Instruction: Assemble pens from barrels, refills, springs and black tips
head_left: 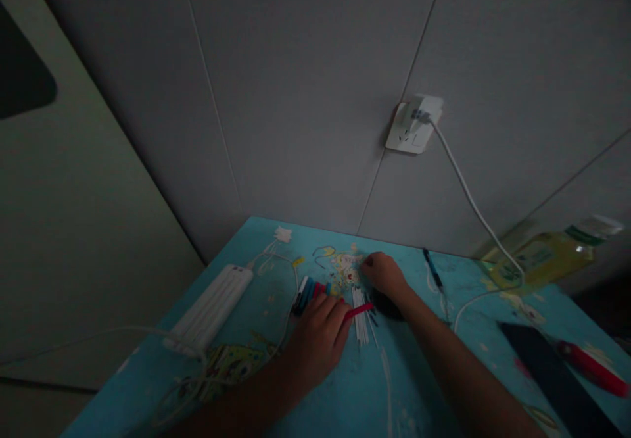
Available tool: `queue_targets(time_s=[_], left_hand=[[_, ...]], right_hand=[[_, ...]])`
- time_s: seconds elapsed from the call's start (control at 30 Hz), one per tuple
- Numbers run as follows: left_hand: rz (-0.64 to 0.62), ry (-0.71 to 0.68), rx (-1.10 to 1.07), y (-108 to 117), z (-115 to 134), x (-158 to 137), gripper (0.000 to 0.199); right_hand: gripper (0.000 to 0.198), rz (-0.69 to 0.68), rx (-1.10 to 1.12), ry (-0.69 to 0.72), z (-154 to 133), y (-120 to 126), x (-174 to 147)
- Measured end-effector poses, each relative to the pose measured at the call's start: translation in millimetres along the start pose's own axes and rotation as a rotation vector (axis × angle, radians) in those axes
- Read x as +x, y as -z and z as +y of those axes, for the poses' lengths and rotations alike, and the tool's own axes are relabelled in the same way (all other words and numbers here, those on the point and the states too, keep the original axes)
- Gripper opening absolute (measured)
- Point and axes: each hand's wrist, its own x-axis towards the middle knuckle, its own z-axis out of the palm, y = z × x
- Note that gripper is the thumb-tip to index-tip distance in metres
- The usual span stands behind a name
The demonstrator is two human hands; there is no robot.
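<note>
My left hand [320,329] is closed round a red marker [359,312], one end of which sticks out to the right past the thumb side. Just beyond its fingers lies a row of markers [304,293] in white, dark blue and red, partly hidden by the hand. A bundle of thin white sticks [359,323] lies on the table between my two hands. My right hand [383,273] rests farther back with its fingers curled in; whatever they hold is hidden. Under the right wrist sits a dark rounded object [388,305], mostly covered.
The blue patterned tabletop [266,398] meets a grey wall. A white power strip [211,306] with cables lies left. To the right are a dark pen [432,270], a bottle of yellow liquid [547,257], a dark flat strip [557,375] and a red-handled object [594,367]. A charger cable [466,188] hangs from the wall socket [407,139].
</note>
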Motion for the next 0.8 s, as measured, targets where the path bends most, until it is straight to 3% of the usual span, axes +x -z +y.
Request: queue_targets(time_s=[0.1,0.23,0.43,0.8], left_hand=[[0.009,0.019,-0.008,-1,-1,0,0.016],[0.022,0.048,-0.022,-3,-3,0,0.019],[0.023,0.025,-0.019,-3,-1,-1,0.017],[-0.018,0.000,-0.030,-8,-5,-3,0.017]], right_hand=[[0.023,0.034,0.072,0.086,3,14,-14],[0.025,0.105,0.164,0.220,10,29,-60],[0.019,0.245,0.204,0.457,23,27,-123],[0.025,0.281,-0.083,0.679,27,29,-130]])
